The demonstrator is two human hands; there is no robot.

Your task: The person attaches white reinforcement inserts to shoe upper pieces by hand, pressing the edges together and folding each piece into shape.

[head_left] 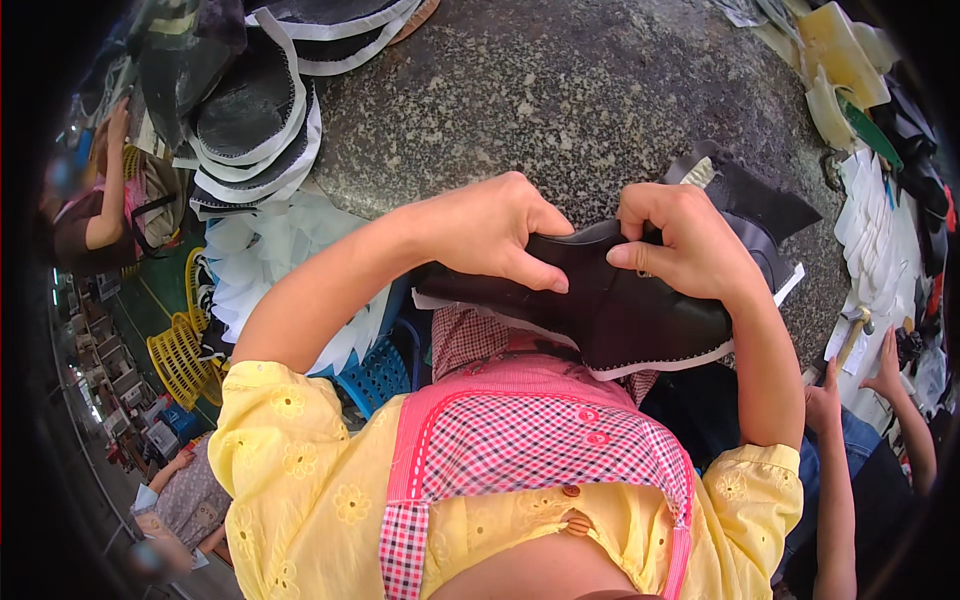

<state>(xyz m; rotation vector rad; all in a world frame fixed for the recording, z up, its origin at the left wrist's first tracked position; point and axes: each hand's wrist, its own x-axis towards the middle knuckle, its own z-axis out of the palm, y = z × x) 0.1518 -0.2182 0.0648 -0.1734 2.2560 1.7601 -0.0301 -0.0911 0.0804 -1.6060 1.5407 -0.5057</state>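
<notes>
A black boot upper (640, 325) with a pale stitched lower edge lies across the near edge of the speckled stone worktop, in front of my apron. On its left part, my left hand (500, 235) grips the top edge between thumb and fingers. My right hand (685, 240) is closed on the same edge further right, fingers curled and thumb pressed on the near side. A gap of bare edge shows between the two thumbs. Past my right hand, another black piece (765, 200) lies on the stone, partly hidden. The fingers behind the upper are out of sight.
Black pieces with white edges (250, 120) are stacked at the far left. Below them, white sheets (290, 265) fan out over a blue basket (372, 378). Yellow baskets (180, 360) stand on the floor. At the right are white pieces (870, 230) and a co-worker's hands (885, 370).
</notes>
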